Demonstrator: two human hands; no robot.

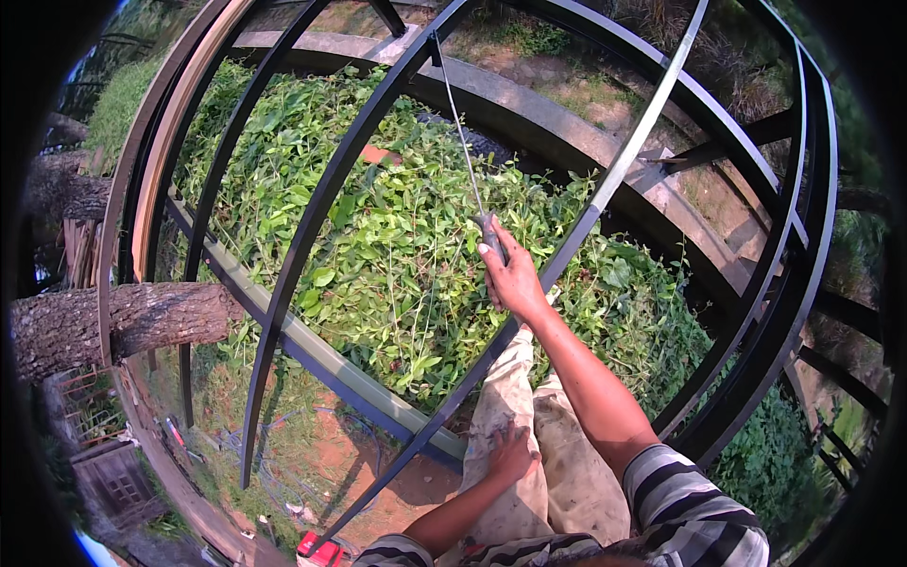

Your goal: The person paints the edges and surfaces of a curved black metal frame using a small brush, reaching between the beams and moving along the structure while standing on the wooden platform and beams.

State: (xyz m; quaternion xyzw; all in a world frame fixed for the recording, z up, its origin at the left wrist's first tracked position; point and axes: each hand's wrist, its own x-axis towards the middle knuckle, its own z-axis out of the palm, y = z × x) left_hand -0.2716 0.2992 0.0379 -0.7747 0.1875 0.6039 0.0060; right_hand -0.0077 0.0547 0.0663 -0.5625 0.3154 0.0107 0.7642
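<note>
My right hand (513, 271) is closed round the grey handle of a small paint roller (460, 128), whose long thin metal rod reaches away from me. Its dark roller end lies against a black curved beam (326, 184) at the top of the view. Just right of the hand slants another beam (567, 248), dark below and pale along its upper stretch. Flat on my pale, stained trouser leg (510, 378) rests my left hand (513, 452), fingers spread and holding nothing.
Below the open beam frame spreads dense green foliage (378, 246). A pale-topped crossbeam (354, 364) runs under it at lower left. A tree trunk (123, 326) lies at left. A concrete ledge (557, 118) passes behind, and a red object (321, 548) sits low on the ground.
</note>
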